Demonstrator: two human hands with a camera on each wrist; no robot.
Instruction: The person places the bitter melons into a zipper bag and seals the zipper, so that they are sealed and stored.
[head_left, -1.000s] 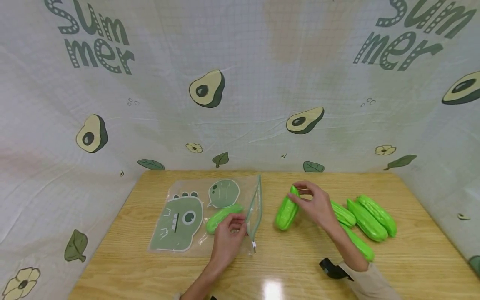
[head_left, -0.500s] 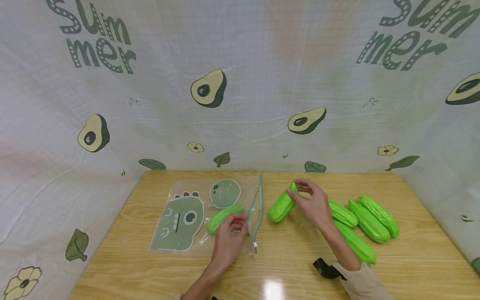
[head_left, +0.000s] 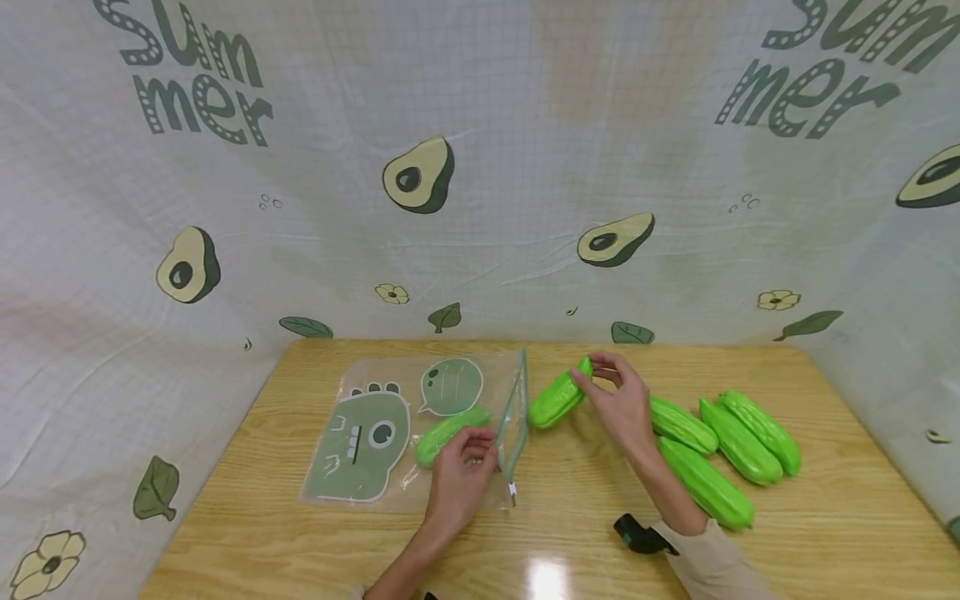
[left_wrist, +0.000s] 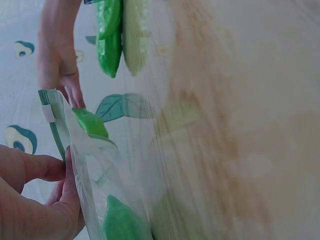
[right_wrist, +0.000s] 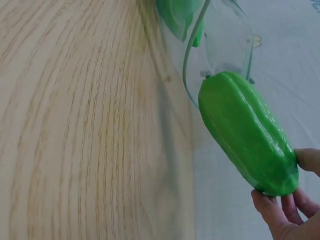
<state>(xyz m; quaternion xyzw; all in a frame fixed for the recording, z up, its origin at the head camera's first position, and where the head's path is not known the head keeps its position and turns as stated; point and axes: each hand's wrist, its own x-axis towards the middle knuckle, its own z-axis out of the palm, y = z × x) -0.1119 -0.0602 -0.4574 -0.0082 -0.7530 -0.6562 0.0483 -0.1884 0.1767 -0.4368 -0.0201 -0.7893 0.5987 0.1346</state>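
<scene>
A clear zip bag (head_left: 523, 379) with a green monster print lies flat, its mouth parted and facing right. Inside it is one bright green, ridged bitter melon (head_left: 442, 435). My left hand (head_left: 459, 479) pinches the upper film beside the mouth, near the slider (left_wrist: 47, 113). With thumb and fingertips my right hand (head_left: 621, 408) holds another bitter melon (right_wrist: 245, 132) by one end, tilted. The melon's free end is at the bag's mouth; in the right wrist view it overlaps the opening, and whether it touches the film I cannot tell.
Several more bitter melons (head_left: 738, 446) lie in a loose group on the right of the wooden table (head_left: 585, 533). A printed cloth (head_left: 510, 275) hangs behind the table and along its sides.
My right hand has brought its bitter melon leftward to the bag's mouth, swinging the lower end toward the opening. My left hand and the bag have stayed in place.
</scene>
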